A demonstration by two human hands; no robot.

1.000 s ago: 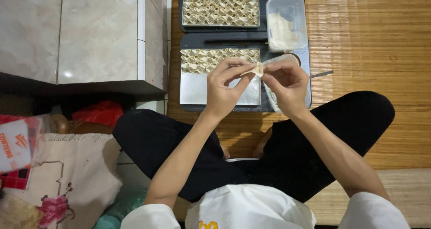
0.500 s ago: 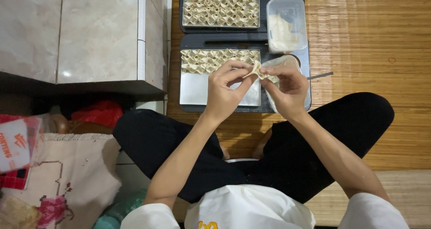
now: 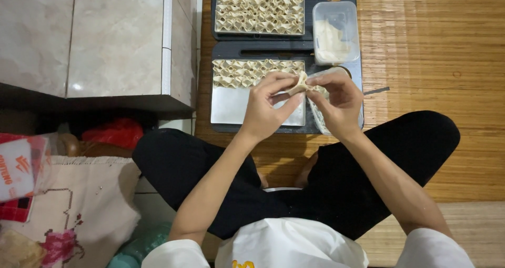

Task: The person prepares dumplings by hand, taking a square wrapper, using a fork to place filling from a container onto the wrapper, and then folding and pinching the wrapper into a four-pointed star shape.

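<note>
Looking down from the head view: a person sits cross-legged on a woven mat (image 3: 436, 63), both hands raised over a tray.
Left hand (image 3: 265, 107): fingers closed in a pinch on the left side of a small pale dumpling wrapper (image 3: 301, 82); thumb and forefinger meet at the dough.
Right hand (image 3: 336, 99): fingers closed too, gripping the same wrapper from the right, fingertips bunched at its edge.
Wrapper's place: held in the air between the two hands, above the right end of the near tray (image 3: 231, 105), touching neither tray nor mat.
Near tray: one band of folded dumplings (image 3: 242, 72) fills its far edge; the rest of the metal is bare.
Far tray (image 3: 260, 7): packed full with folded pieces.
Clear tub (image 3: 335, 31): stands just beside the far tray and holds a pale stack, likely unused wrappers.
Bowl: a container lies under the right hand, mostly hidden; its contents cannot be told.
Step in hand: by the look of it, the fold is being pinched shut.
Next move calls for: a firm squeeze at the seam, I judge, then a spot on the bare metal beside the finished row.
</note>
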